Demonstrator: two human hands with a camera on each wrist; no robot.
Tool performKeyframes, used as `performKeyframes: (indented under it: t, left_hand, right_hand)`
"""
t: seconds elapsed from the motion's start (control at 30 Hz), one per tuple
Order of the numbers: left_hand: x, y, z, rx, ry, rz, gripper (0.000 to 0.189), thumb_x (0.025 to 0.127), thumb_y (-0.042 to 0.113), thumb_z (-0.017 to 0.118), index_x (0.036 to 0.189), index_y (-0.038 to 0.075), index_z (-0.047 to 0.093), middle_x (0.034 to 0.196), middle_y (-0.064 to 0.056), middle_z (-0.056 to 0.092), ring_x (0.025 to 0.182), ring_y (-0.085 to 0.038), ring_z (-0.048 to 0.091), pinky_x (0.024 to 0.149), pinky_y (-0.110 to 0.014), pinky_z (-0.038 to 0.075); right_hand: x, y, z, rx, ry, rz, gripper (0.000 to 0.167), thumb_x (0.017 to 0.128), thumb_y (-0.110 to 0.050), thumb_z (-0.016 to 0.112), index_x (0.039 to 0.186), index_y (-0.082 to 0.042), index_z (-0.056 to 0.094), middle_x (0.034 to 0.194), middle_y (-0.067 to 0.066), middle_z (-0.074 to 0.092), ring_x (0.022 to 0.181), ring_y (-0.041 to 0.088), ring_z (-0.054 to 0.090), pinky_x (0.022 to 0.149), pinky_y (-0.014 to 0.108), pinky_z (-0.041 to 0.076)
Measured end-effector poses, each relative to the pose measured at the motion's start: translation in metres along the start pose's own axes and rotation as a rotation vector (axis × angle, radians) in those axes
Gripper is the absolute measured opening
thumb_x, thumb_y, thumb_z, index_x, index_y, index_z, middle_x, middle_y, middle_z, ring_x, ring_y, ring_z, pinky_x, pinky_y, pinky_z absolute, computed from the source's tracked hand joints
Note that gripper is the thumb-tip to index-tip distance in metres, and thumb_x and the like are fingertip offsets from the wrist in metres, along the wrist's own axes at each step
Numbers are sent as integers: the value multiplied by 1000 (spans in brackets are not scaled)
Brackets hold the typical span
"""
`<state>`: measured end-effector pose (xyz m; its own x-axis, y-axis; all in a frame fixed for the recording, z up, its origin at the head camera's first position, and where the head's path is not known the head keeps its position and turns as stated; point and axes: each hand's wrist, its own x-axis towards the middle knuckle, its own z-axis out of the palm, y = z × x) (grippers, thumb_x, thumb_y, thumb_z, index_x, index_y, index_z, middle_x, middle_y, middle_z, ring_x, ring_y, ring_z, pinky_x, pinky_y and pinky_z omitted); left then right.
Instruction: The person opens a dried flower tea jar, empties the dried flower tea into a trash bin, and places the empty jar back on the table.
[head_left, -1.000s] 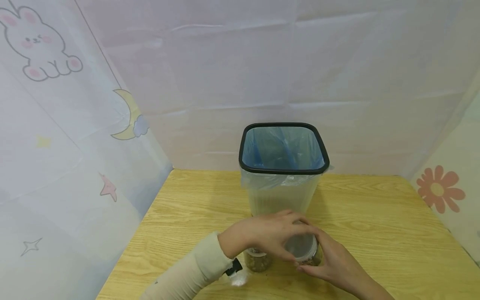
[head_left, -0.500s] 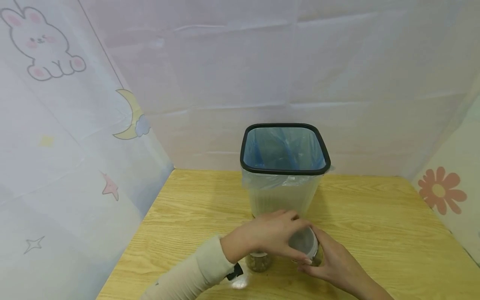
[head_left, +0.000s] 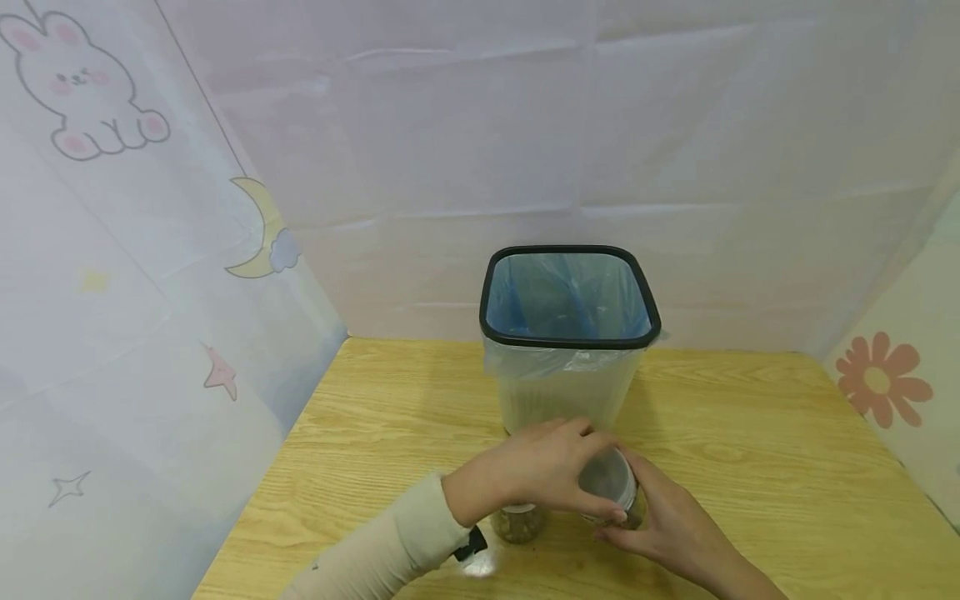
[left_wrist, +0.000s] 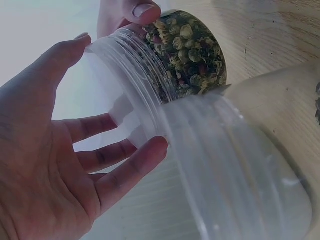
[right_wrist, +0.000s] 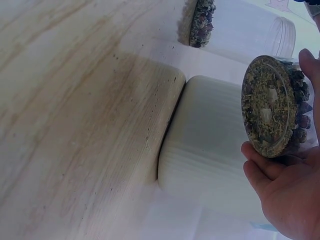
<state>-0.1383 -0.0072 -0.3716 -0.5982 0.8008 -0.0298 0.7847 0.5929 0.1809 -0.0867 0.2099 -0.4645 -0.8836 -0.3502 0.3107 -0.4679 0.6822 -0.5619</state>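
A clear jar (head_left: 636, 510) of dried flower buds is tilted between both hands, over the table in front of the bin. Its translucent lid (left_wrist: 107, 75) faces my left hand (head_left: 534, 471), whose thumb and fingers spread around the rim and grip it. From the right side my right hand (head_left: 671, 529) holds the jar's body, with its thumb on the wall in the left wrist view. In the right wrist view the jar's base (right_wrist: 267, 107) shows packed dried flowers. A second clear jar (head_left: 517, 525), low-filled with dried flowers, stands under my left wrist, partly hidden by it.
A pale bin (head_left: 562, 396) with a black rim and bluish liner stands behind the hands, close to them. Wood-grain table (head_left: 405, 400) extends to both sides, up to printed cloth backdrops (head_left: 450, 125). A black strap (head_left: 470, 543) shows at my left sleeve.
My left thumb has shifted right along the lid's near edge, and the left hand has turned slightly over the lid. My right hand stays in place around the jar.
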Motion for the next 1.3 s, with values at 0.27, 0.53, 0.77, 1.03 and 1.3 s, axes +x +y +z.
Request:
performKeyframes:
  t: [0.27, 0.53, 0.77, 1.03, 1.3]
  left_hand:
    - [1, -1, -3, 7, 11, 16, 77, 86, 75, 60, 148, 29, 51, 134, 7, 57, 108, -8, 60, 83, -18, 52]
    - [1, -2, -3, 12, 23, 16, 76, 86, 75, 61, 145, 28, 53, 132, 7, 58, 109, -7, 60, 86, -19, 52]
    - [0, -3, -3, 40, 30, 12, 78, 86, 76, 60, 146, 27, 52, 132, 5, 58, 110, -8, 60, 87, -21, 53]
    - [-1, -5, -5, 39, 7, 11, 79, 87, 75, 59, 149, 27, 48, 135, 5, 57, 115, -9, 60, 90, -22, 53]
    - [-3, -6, -7, 56, 24, -10, 80, 86, 76, 60, 149, 28, 49, 134, 6, 58, 115, -10, 60, 93, -25, 53]
  right_hand:
    - [0, 1, 1, -3, 2, 4, 103, 72, -63, 84, 154, -19, 38, 131, -6, 62, 103, 12, 67, 77, 28, 59]
    - [1, -1, -1, -3, -10, 27, 103, 72, -64, 83, 153, -16, 39, 131, -3, 62, 103, 16, 67, 78, 31, 59]
    - [1, -2, -2, -8, -15, 38, 101, 72, -63, 83, 151, -16, 41, 131, -2, 63, 105, 18, 68, 78, 34, 59]
    - [2, -1, -1, -5, -28, 54, 102, 72, -66, 82, 152, -18, 41, 136, -3, 60, 108, 18, 67, 81, 36, 59]
    - [1, -2, -2, -8, -27, 50, 102, 71, -66, 82, 152, -19, 41, 135, -1, 60, 107, 20, 68, 80, 38, 60]
